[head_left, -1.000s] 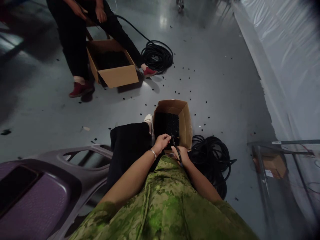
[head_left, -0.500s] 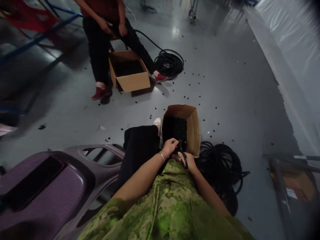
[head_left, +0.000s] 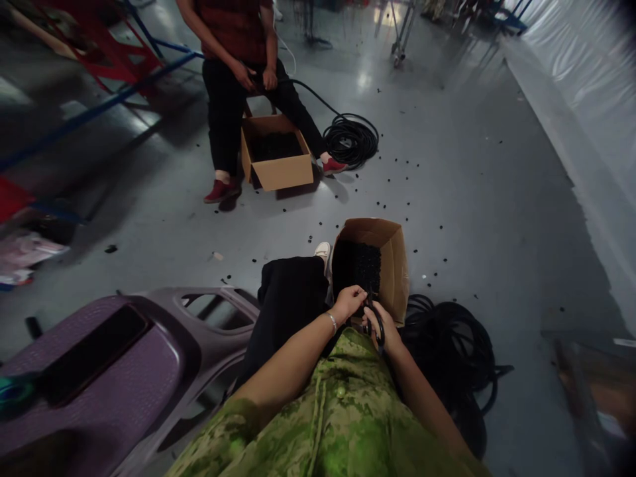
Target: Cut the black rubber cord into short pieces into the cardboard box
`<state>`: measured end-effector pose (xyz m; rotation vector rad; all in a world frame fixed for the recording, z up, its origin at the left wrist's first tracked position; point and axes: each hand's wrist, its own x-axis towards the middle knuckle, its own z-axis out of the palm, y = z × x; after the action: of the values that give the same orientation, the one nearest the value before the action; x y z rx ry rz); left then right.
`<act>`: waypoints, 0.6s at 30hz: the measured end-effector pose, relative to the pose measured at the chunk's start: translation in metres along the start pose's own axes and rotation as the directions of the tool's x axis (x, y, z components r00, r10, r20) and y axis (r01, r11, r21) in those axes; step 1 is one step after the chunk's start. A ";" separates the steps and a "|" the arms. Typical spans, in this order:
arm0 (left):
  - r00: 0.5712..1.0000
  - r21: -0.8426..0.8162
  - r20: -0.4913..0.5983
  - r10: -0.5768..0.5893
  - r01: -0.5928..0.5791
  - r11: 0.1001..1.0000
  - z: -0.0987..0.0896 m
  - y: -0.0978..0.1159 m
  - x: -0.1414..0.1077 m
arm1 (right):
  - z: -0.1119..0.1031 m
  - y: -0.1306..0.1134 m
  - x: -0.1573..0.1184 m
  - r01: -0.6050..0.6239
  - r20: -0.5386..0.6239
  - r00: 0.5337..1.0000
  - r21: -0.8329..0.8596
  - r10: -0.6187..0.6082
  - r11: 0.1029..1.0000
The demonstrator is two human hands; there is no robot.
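Observation:
My right hand (head_left: 388,326) is wrapped around a pair of black-handled scissors (head_left: 380,334), whose blades point away from me over the near edge of a cardboard box (head_left: 396,278). Close beside the blades, my left hand (head_left: 348,303) is pinched closed; what its fingertips hold is too small and dark to make out. Many small black pieces (head_left: 368,262) lie inside the box, which stands on the floor just in front of me. To the right of the box sits a loose coil of black hose or cable (head_left: 460,331).
Across from me a seated person (head_left: 236,40) holds a black hose above another cardboard box (head_left: 285,173); a black coil (head_left: 352,140) lies beside it. Small black bits dot the grey floor (head_left: 491,218). On my left, a purple plastic chair (head_left: 149,361) carries a dark phone-like slab (head_left: 94,351).
My view has turned a little to the left, so everything sits further right and lower. The scissors' handles look wider apart. My hands remain together over the box's near edge.

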<state>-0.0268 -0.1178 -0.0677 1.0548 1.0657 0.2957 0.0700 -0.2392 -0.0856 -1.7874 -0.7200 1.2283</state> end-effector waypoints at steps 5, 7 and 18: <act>1.000 0.007 -0.012 0.021 -0.021 1.000 -0.002 0.002 -0.001 | 0.007 -0.010 0.001 -0.043 -0.028 0.999 0.089 0.045 0.995; 1.000 0.022 -0.009 0.021 -0.021 1.000 -0.003 0.001 -0.001 | 0.009 -0.011 0.000 -0.049 -0.052 0.997 0.109 0.055 0.993; 1.000 0.031 -0.009 -0.015 0.015 0.999 -0.008 0.002 -0.003 | 0.013 0.005 0.002 0.017 -0.043 0.999 0.000 -0.017 1.000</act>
<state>-0.0348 -0.1146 -0.0652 1.0735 1.0883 0.2727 0.0582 -0.2362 -0.0934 -1.7985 -0.7099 1.1753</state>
